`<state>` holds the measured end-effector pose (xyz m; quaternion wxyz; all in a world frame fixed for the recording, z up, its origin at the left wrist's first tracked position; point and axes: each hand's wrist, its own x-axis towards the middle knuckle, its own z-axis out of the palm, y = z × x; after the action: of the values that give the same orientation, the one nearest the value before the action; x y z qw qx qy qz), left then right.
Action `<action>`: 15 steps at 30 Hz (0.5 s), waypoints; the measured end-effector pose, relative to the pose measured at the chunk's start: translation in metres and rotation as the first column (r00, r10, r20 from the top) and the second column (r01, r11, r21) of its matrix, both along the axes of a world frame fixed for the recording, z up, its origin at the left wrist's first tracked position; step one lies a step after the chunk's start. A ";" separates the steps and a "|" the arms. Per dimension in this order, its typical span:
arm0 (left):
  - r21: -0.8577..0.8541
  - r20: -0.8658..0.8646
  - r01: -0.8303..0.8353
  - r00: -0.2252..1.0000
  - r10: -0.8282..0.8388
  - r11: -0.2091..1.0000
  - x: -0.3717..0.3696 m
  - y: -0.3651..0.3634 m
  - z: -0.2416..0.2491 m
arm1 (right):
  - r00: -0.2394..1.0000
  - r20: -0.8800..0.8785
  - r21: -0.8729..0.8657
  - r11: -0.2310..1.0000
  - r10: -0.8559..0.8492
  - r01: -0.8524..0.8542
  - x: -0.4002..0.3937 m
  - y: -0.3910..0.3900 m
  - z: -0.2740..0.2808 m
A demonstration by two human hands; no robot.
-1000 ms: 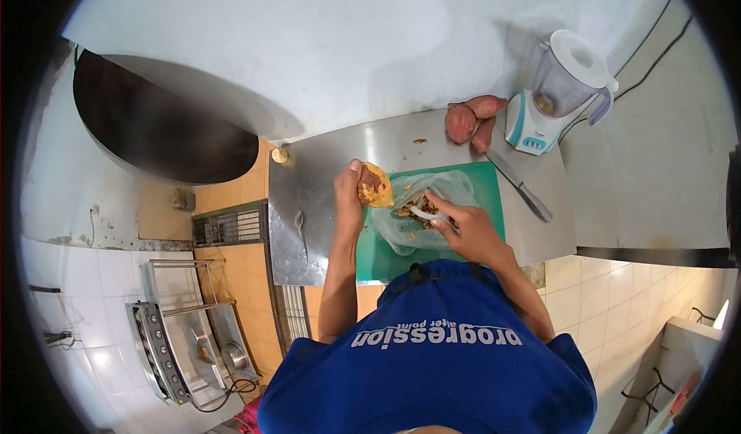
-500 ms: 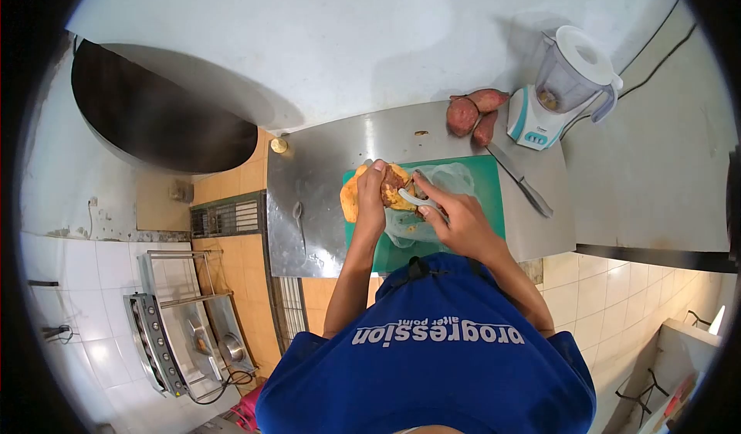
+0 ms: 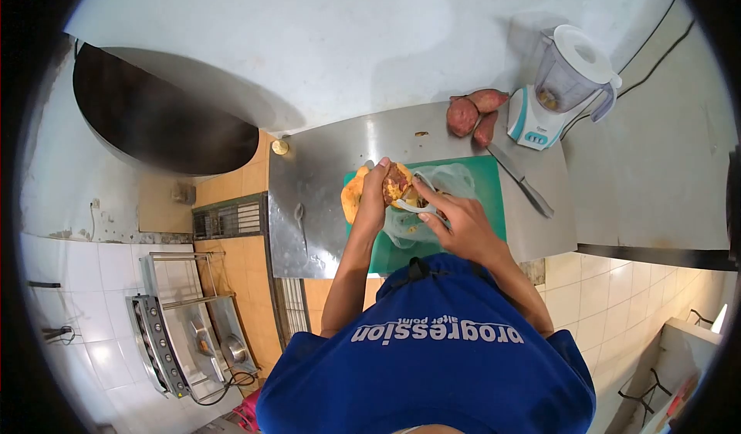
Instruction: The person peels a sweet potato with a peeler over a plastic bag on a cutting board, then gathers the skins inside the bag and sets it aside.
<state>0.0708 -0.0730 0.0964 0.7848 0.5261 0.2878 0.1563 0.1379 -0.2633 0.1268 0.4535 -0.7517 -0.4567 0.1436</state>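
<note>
Holds a partly peeled sweet potato (image 3: 353, 195) in the left hand (image 3: 373, 194), with fingers curled firmly around its middle, over the left part of a green cutting board (image 3: 492, 206). Grips a pale peeler (image 3: 409, 207) in the right hand (image 3: 465, 224), with fingers closed on the handle and index finger stretched towards the patchy, red-brown side of the sweet potato. Brings the peeler's head up against or very near that side; cannot tell which. Just under and beside the right hand, on the board, a clear plastic bag (image 3: 454, 178) with peelings partly hidden inside. To the right, a knife (image 3: 532, 195) lying slantwise on the metal counter (image 3: 324, 152). Beyond the board, near the wall, a cluster of unpeeled sweet potatoes (image 3: 462, 116), next to a blender (image 3: 534, 125). On the left of the counter, a spoon (image 3: 300, 222), well apart from the board
</note>
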 end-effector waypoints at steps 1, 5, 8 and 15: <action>-0.033 0.019 0.017 1.000 -0.016 0.999 0.000 0.000 -0.002 | 1.000 0.013 -0.025 1.000 -0.004 0.004 0.001 0.001 0.000; -0.067 0.028 -0.019 0.999 0.021 0.998 0.001 -0.001 -0.010 | 0.997 0.077 -0.006 1.000 -0.026 0.027 0.001 0.004 -0.008; -0.088 0.058 -0.045 0.997 0.051 0.995 0.000 -0.003 -0.012 | 0.996 0.091 -0.023 1.000 -0.014 0.016 0.001 0.004 -0.009; -0.184 -0.007 -0.065 0.998 0.065 0.981 0.001 -0.007 -0.007 | 0.985 0.172 -0.034 0.999 -0.028 0.035 0.000 0.003 -0.018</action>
<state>0.0719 -0.0799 0.0894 0.8244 0.4419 0.3184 0.1543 0.1375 -0.2606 0.1085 0.4009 -0.7766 -0.4794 0.0795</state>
